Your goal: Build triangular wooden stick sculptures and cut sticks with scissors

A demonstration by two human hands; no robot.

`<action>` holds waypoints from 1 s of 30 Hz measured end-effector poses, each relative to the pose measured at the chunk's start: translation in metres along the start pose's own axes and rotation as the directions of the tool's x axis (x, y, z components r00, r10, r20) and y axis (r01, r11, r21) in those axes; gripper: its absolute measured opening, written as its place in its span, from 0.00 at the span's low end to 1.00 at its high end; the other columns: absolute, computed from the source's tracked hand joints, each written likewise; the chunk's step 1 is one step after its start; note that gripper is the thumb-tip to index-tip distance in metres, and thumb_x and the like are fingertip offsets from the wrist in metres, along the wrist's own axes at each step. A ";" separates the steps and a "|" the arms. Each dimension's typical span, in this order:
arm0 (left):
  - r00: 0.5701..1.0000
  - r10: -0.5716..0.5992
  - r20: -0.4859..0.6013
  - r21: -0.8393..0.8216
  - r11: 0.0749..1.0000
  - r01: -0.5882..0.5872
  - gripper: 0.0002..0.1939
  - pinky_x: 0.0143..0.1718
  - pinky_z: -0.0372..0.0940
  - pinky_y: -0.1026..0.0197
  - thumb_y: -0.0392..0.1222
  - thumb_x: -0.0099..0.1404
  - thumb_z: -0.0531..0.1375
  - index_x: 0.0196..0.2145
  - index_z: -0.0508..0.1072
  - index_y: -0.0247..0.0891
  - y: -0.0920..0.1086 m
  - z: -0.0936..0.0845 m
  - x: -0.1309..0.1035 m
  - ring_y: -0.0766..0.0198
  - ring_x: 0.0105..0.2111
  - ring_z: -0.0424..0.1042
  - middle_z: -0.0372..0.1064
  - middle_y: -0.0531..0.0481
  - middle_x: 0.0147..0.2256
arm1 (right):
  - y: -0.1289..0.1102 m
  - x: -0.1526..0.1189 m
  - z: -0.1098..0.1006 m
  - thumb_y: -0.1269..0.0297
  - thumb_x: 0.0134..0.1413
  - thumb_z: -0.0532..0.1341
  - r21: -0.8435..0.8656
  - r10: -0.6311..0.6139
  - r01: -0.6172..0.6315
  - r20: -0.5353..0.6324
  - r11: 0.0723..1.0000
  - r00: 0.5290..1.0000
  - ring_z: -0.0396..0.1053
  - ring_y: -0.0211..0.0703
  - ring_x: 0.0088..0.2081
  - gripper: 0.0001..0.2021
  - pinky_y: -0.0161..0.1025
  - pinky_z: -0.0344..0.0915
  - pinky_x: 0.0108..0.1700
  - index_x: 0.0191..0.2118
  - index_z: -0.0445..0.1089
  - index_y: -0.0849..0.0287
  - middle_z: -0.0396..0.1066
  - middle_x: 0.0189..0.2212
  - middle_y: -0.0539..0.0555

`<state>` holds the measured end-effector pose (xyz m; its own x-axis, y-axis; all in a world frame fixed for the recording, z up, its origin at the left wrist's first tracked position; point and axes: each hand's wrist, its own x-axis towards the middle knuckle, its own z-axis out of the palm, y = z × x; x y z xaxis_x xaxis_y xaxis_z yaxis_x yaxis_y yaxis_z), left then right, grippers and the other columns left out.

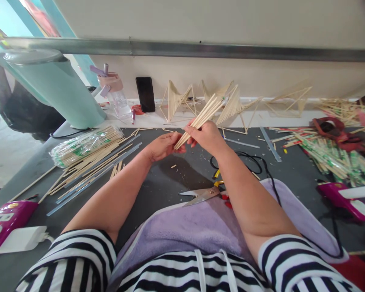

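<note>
My right hand (207, 137) is closed round a bundle of thin wooden sticks (209, 108), which slants up to the right. At the bundle's lower end, the curled fingers of my left hand (166, 146) close about the stick tips; part of that grip is hidden. Scissors (200, 194) with open blades lie below the hands, their handles partly behind my right forearm. A short stick piece (173, 166) rests on the dark grey table (161, 182). Behind the bundle stand frames made of sticks (178, 99).
Loose sticks, clear glue sticks (118, 160) and a plastic-wrapped bundle (85, 146) lie left. A mint tumbler (61, 89), a bottle (115, 95) and a phone (145, 94) stand behind. Wrapped sticks (328, 152), a magenta device (346, 198) and a black cable (269, 176) lie right.
</note>
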<state>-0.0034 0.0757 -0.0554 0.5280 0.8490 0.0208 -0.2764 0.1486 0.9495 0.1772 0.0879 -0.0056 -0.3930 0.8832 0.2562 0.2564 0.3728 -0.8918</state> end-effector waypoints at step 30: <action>0.940 -0.340 -0.005 0.162 0.928 0.336 0.21 0.35 0.69 0.56 0.53 0.52 0.68 0.33 0.71 0.32 0.019 0.013 -0.005 0.63 0.25 0.72 0.71 0.47 0.24 | 0.028 0.006 0.004 0.57 0.52 0.64 0.349 0.260 -0.361 0.303 0.865 0.917 0.68 0.35 0.20 0.11 0.29 0.66 0.21 0.32 0.68 0.60 0.70 0.19 0.49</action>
<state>-0.0006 0.0676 -0.0331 0.5863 0.7505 -0.3050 0.0517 0.3410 0.9386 0.1788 0.1022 -0.0304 -0.5614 0.8201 -0.1105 0.0551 -0.0963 -0.9938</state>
